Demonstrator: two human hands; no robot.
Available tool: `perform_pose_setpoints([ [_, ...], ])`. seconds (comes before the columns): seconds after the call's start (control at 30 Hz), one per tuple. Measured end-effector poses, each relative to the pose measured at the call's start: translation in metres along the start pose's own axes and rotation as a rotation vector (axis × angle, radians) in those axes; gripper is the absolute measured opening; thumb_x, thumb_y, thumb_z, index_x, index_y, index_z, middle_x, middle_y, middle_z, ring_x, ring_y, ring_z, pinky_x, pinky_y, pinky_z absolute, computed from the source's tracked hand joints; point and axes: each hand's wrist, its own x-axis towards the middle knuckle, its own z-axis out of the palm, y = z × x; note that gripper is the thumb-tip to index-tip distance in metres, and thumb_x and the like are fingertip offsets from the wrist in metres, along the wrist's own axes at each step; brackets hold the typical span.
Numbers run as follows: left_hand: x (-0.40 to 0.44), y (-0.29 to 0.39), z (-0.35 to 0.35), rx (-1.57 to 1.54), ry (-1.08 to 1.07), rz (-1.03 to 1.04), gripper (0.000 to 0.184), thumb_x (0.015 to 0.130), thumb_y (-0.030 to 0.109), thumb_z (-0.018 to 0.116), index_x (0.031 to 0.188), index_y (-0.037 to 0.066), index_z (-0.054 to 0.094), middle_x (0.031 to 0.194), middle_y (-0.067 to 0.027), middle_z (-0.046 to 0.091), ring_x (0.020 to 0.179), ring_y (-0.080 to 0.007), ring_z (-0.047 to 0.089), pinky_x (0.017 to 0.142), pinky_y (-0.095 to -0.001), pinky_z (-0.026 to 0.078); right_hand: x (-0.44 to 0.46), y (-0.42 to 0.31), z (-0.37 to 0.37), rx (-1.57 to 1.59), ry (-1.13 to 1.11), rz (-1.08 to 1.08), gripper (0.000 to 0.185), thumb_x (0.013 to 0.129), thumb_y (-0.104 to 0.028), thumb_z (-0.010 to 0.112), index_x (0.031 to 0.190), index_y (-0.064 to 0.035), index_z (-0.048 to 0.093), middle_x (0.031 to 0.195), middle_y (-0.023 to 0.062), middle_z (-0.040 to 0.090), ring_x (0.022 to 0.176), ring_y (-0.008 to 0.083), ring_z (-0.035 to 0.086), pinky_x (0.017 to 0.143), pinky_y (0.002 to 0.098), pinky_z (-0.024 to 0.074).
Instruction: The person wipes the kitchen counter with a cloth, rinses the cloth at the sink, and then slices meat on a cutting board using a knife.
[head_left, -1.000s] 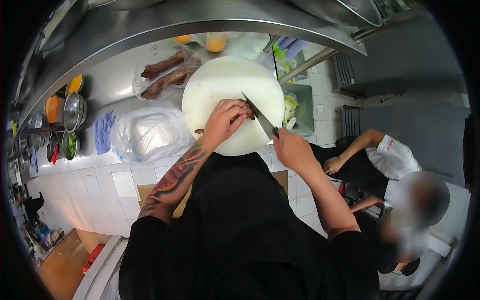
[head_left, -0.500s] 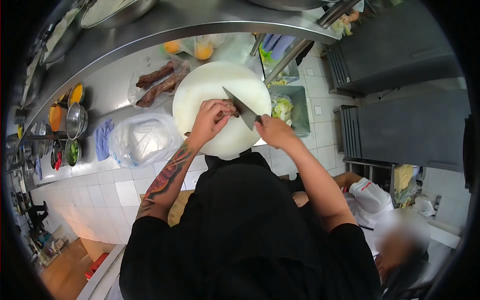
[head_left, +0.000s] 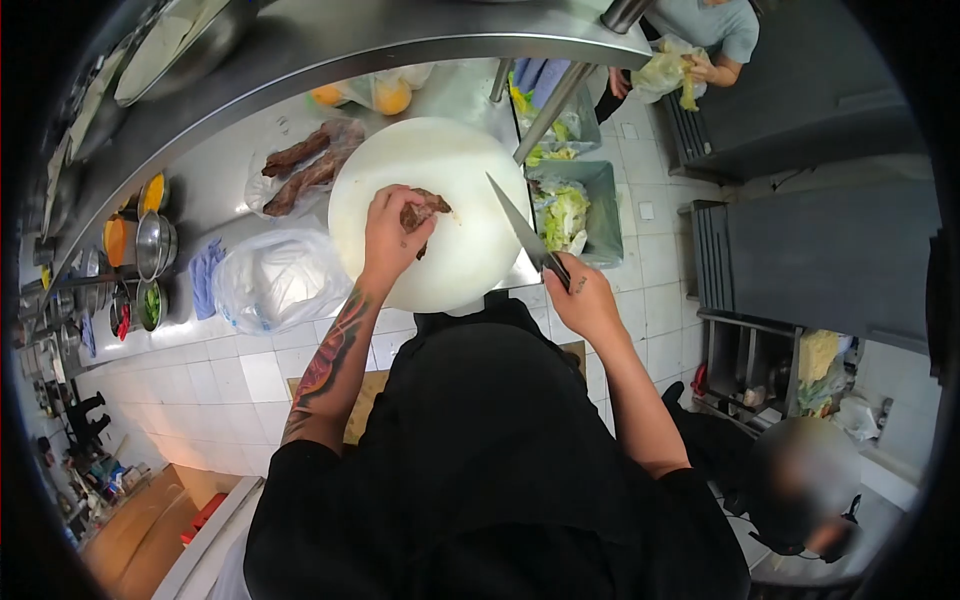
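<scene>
On a round white cutting board (head_left: 478, 245), my left hand (head_left: 392, 232) is closed around a piece of browned meat (head_left: 428, 208), part of it hidden under the fingers. My right hand (head_left: 585, 300) grips the dark handle of a kitchen knife (head_left: 522, 225). The blade points away from me over the board's right side, apart from the meat. Tiny crumbs lie beside the meat. Left of the board, long strips of dark meat (head_left: 300, 180) rest on a clear plastic bag.
A clear plastic bag (head_left: 275, 280) and a blue cloth (head_left: 207, 278) lie left of the board. Metal bowls (head_left: 152, 245) stand farther left. A green bin (head_left: 603, 215) holds lettuce at the right. A steel shelf (head_left: 400, 45) runs overhead. Two other people are nearby, one holding a bag (head_left: 668, 72).
The knife has moved right, away from the meat, with my right hand. My left hand has shifted left with the meat. A person with a bag has come into fuller view at the top right.
</scene>
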Motion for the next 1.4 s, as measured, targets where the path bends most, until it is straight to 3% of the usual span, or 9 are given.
perform_pose_setpoints([
  [0.17,0.009,0.004,-0.001,-0.063,-0.008,-0.184,0.035,0.083,0.010,0.086,0.111,0.006,0.065,0.124,-0.0132,0.066,0.111,-0.0249,0.066,0.094,-0.0350,0.053,-0.001,-0.014,-0.008,0.026,-0.059,0.075,0.024,0.100,-0.019,0.063,0.119,-0.0046,0.065,0.084,0.0254,0.070,0.081,0.0484,0.068,0.072,0.0545,0.0518],
  [0.23,0.017,-0.001,-0.002,-0.503,-0.148,-0.540,0.033,0.091,0.013,0.082,0.117,0.004,0.062,0.118,-0.0113,0.070,0.105,-0.0177,0.068,0.090,-0.0317,0.055,0.006,-0.019,-0.006,0.078,-0.087,0.035,0.027,0.101,-0.023,0.062,0.117,-0.0014,0.064,0.086,0.0261,0.071,0.085,0.0488,0.069,0.077,0.0574,0.0529],
  [0.47,0.022,-0.019,-0.015,-1.235,-0.198,-0.850,0.038,0.106,0.026,0.065,0.135,0.003,0.056,0.130,-0.0179,0.068,0.113,-0.0292,0.071,0.094,-0.0408,0.060,0.020,-0.020,0.008,-0.036,-0.190,0.027,0.031,0.103,-0.027,0.059,0.119,-0.0001,0.061,0.089,0.0276,0.072,0.086,0.0495,0.069,0.079,0.0580,0.0536],
  [0.67,0.017,-0.004,-0.010,-1.512,-0.152,-0.917,0.044,0.108,0.035,0.060,0.137,0.002,0.054,0.128,-0.0174,0.068,0.113,-0.0291,0.071,0.094,-0.0427,0.062,0.020,-0.017,0.010,-0.066,-0.178,0.016,0.027,0.102,-0.025,0.060,0.117,-0.0029,0.062,0.084,0.0255,0.072,0.082,0.0495,0.068,0.076,0.0573,0.0527],
  [0.8,0.011,-0.012,-0.009,-1.441,-0.110,-0.854,0.040,0.107,0.032,0.064,0.132,0.003,0.054,0.124,-0.0160,0.069,0.111,-0.0267,0.071,0.093,-0.0418,0.062,0.019,-0.021,0.010,-0.072,-0.214,0.013,0.032,0.103,-0.027,0.057,0.119,0.0005,0.060,0.089,0.0285,0.072,0.086,0.0501,0.069,0.079,0.0584,0.0540],
  [1.0,0.012,-0.003,-0.005,-0.828,0.070,-0.706,0.037,0.097,0.025,0.080,0.116,0.005,0.056,0.110,-0.0108,0.069,0.099,-0.0200,0.068,0.083,-0.0336,0.057,0.016,-0.025,0.011,-0.099,-0.212,0.002,0.032,0.102,-0.026,0.059,0.119,0.0003,0.060,0.086,0.0275,0.072,0.083,0.0497,0.069,0.077,0.0580,0.0540],
  [1.07,0.009,-0.003,0.002,-0.433,0.104,-0.439,0.041,0.091,0.028,0.085,0.112,0.005,0.059,0.106,-0.0100,0.067,0.096,-0.0222,0.066,0.085,-0.0340,0.054,0.018,-0.023,0.012,-0.010,-0.164,-0.054,0.032,0.101,-0.025,0.060,0.120,0.0013,0.061,0.086,0.0274,0.072,0.082,0.0489,0.070,0.076,0.0578,0.0537],
  [1.13,0.005,0.003,-0.003,0.019,0.003,-0.133,0.041,0.086,0.027,0.085,0.113,0.006,0.062,0.109,-0.0158,0.063,0.105,-0.0365,0.061,0.095,-0.0436,0.050,0.020,-0.029,0.010,0.051,-0.153,-0.046,0.032,0.101,-0.024,0.061,0.120,0.0014,0.062,0.086,0.0276,0.072,0.083,0.0487,0.069,0.076,0.0576,0.0536],
  [1.4,0.005,-0.003,-0.007,0.079,-0.102,-0.086,0.049,0.088,0.031,0.082,0.124,0.004,0.061,0.116,-0.0191,0.063,0.115,-0.0368,0.062,0.100,-0.0442,0.049,0.032,-0.023,0.033,0.006,-0.091,-0.095,0.032,0.102,-0.025,0.061,0.121,-0.0002,0.062,0.087,0.0270,0.072,0.084,0.0486,0.069,0.078,0.0569,0.0533],
])
